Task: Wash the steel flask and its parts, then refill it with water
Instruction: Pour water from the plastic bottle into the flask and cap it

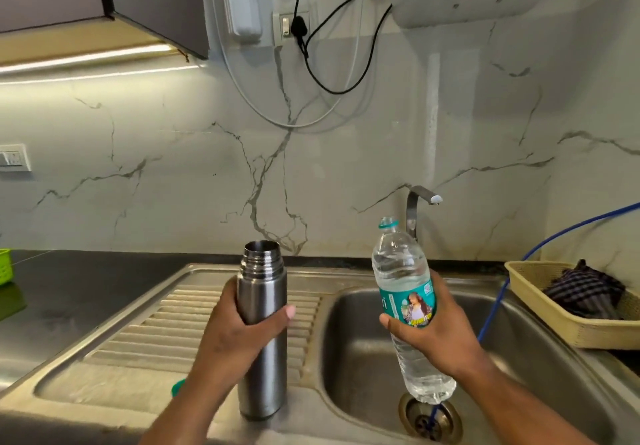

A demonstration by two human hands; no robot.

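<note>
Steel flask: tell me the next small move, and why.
Probably tilt the plastic bottle toward the steel flask and pour into its open mouth. The left hand holds the flask upright, lid off; the right hand grips the uncapped bottle, with water in it, right beside it.

flask left of bottle, over sink

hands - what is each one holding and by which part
The left hand grips the steel flask around its mid body. The right hand grips the plastic water bottle around its labelled middle.
</note>
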